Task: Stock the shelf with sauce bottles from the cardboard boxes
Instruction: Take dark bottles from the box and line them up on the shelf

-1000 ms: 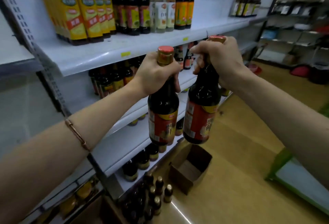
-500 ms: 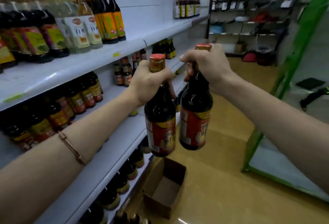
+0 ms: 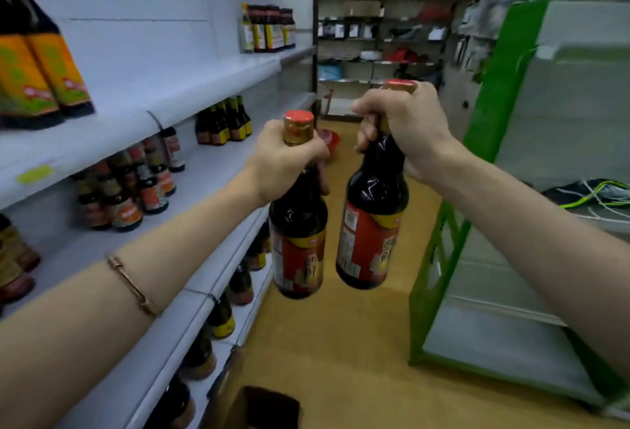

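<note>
My left hand [image 3: 283, 162] grips the neck of a dark sauce bottle [image 3: 298, 244] with a red label and red cap. Beside it, my right hand [image 3: 405, 128] holds a second, matching sauce bottle [image 3: 373, 234] by its neck. Both bottles hang upright over the aisle floor, just right of the white shelf unit [image 3: 191, 87]. An open cardboard box [image 3: 262, 408] sits on the floor at the bottom edge, its inside dark. The white shelves carry several sauce bottles in groups, with bare stretches between them.
A green-framed shelf unit [image 3: 477, 115] stands to the right of the aisle. A red basin [image 3: 330, 138] lies on the yellow floor farther down. Dark racks of goods [image 3: 375, 26] close the aisle's far end. Cables [image 3: 600, 193] lie on the green unit.
The view has swung right along the aisle. Both hands have kept their bottles, which now hang slightly farther apart, and the cardboard box has slid to the bottom edge.
</note>
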Demonstrator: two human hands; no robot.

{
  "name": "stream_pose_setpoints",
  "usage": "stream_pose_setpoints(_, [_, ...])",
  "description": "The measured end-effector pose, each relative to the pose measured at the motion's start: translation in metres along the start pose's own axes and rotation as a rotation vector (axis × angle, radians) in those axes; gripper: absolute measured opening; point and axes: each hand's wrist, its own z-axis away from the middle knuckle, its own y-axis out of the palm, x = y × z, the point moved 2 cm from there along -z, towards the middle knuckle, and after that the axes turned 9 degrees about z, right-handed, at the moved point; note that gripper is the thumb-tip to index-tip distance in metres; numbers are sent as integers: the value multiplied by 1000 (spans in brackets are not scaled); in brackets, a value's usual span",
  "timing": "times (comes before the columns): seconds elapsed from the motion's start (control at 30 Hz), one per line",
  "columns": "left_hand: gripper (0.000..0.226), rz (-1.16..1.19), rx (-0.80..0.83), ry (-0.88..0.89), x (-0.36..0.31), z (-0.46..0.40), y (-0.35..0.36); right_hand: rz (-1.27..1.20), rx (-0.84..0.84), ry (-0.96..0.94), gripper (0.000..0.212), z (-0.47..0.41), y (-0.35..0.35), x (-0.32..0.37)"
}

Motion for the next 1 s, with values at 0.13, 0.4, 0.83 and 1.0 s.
stream_pose_setpoints(0.13, [27,38,67,-15,43,-66,17,56,-57,4,30,-48,-35,-35])
stream_pose_setpoints(0.4, [23,11,102,-29,130,-208,46,122,-19,17,21,-182,-95,-125])
stream_pose_setpoints(0.83, [19,-170,-260,-27,152,-348,-40,-107,316,-77,33,-396,-32,-169])
stream_pose_setpoints(1.0, [22,-256,-422,1,142,-358,-113,-235,499,-94,28,-445,48,-159])
